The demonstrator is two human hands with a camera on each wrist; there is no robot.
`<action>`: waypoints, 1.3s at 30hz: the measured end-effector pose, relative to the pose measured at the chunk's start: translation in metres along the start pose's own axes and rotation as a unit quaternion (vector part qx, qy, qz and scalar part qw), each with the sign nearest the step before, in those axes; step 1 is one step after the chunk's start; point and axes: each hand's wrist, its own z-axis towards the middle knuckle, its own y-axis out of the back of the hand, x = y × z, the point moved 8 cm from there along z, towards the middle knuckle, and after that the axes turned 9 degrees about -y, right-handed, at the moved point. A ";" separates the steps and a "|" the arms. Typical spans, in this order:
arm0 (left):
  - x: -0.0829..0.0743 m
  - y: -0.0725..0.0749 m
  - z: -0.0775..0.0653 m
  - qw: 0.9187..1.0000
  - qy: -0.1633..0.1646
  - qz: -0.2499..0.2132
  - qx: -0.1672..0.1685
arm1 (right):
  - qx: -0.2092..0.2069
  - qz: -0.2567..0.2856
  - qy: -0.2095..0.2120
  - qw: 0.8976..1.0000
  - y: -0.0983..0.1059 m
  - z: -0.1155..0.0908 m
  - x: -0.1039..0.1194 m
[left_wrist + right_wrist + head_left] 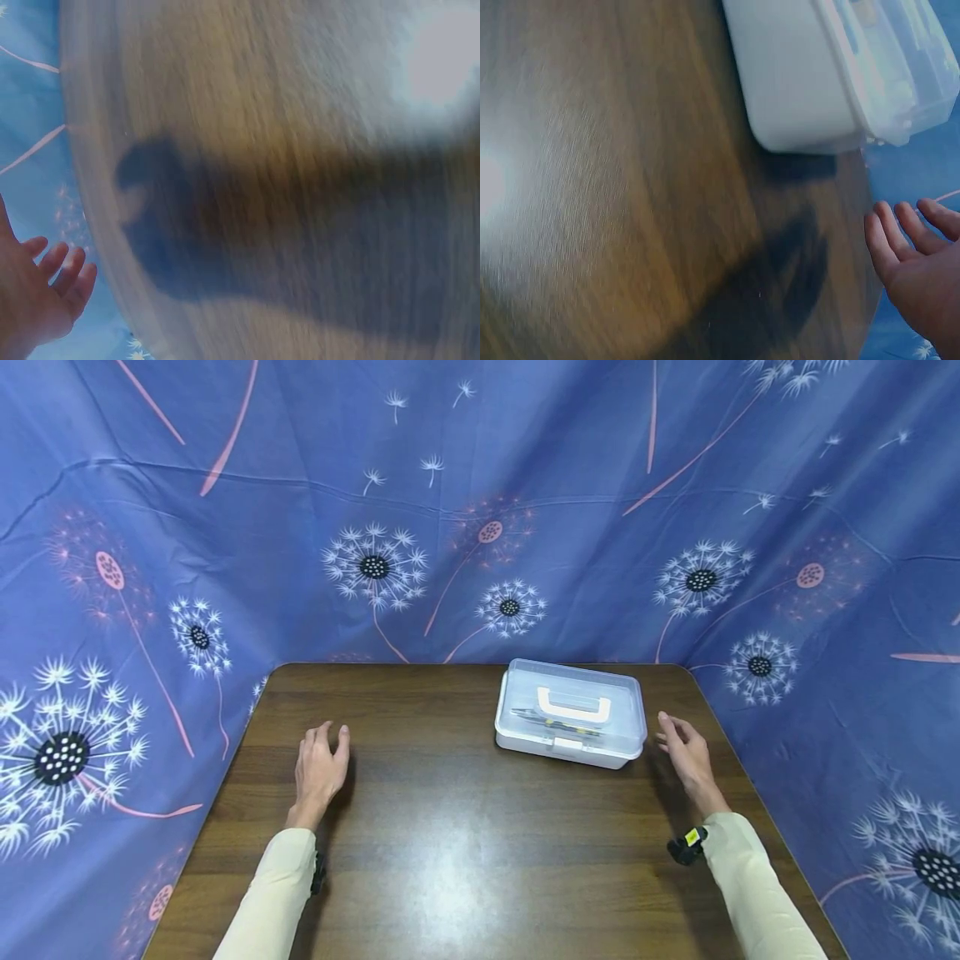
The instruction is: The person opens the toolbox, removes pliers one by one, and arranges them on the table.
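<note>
A white plastic box with a clear lid (622,710) and a white carry handle stands at the back right of the table. Through the lid, some thin dark and yellow items show; their kind is unclear. My right hand (686,756) hovers just right of the box, apart from it, fingers loosely bent and holding nothing. The right wrist view shows the box's rounded corner (802,97) beyond the fingers (889,240). Over the table's left side is my left hand (321,770), relaxed and holding nothing. In the left wrist view its fingers (67,270) are loosely bent.
The brown wooden table (450,827) has a bright light reflection in its middle. A blue cloth with dandelion prints (420,510) hangs behind it and along both sides. Black wrist cameras (684,847) sit at the cream sleeves (753,885).
</note>
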 end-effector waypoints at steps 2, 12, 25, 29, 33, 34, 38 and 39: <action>0.000 -0.002 0.001 1.000 0.009 -0.010 -0.004 | 0.027 0.030 -0.004 0.999 -0.008 0.002 0.003; -0.009 -0.014 0.003 0.999 0.020 -0.043 -0.005 | 0.114 0.061 -0.025 0.991 -0.034 0.003 0.010; -0.031 -0.034 0.015 0.993 0.021 -0.110 -0.025 | 0.129 0.062 -0.039 0.989 -0.056 0.006 0.023; -0.041 -0.043 0.019 0.990 0.022 -0.134 -0.033 | 0.150 0.074 -0.035 0.985 -0.063 -0.003 0.039; -0.051 -0.054 0.023 0.987 0.024 -0.157 -0.035 | 0.156 0.084 -0.024 0.984 -0.070 -0.006 0.048; -0.053 -0.057 0.025 0.986 0.023 -0.159 -0.035 | 0.155 0.085 -0.020 0.984 -0.073 -0.005 0.046; -0.061 -0.064 0.027 0.984 0.025 -0.171 -0.038 | 0.152 0.080 -0.004 0.985 -0.086 0.006 0.038; -0.062 -0.066 0.027 0.983 0.026 -0.176 -0.036 | 0.155 0.080 -0.004 0.985 -0.089 0.006 0.039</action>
